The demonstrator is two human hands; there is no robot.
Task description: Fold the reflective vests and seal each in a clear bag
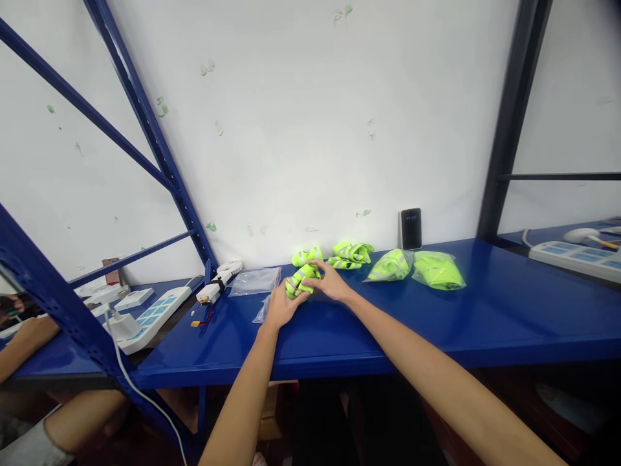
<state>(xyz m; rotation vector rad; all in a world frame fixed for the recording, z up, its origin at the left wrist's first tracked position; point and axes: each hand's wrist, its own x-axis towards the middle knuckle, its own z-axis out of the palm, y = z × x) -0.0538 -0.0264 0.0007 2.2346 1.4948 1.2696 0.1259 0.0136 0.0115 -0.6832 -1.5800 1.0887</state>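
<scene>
A rolled neon-yellow reflective vest (303,281) is held between my two hands above the blue shelf top. My left hand (283,305) grips its lower left side, and my right hand (330,283) closes over its right side. Just behind lies another rolled neon vest (306,256). To its right is a loosely bunched neon vest (353,254). Two more stand farther right in clear bags: a bagged vest with grey stripes (391,265) and a bagged plain-looking one (438,270). Beside my left hand lies a crumpled clear plastic bag (262,310), partly hidden.
A flat clear bag (255,281), a white handheld fan (229,266) and a battery pack with wires (208,294) lie to the left. A phone (411,228) leans on the wall. Blue uprights (145,116) frame the shelf. Another person's arm (29,343) shows at far left, near power strips (158,318).
</scene>
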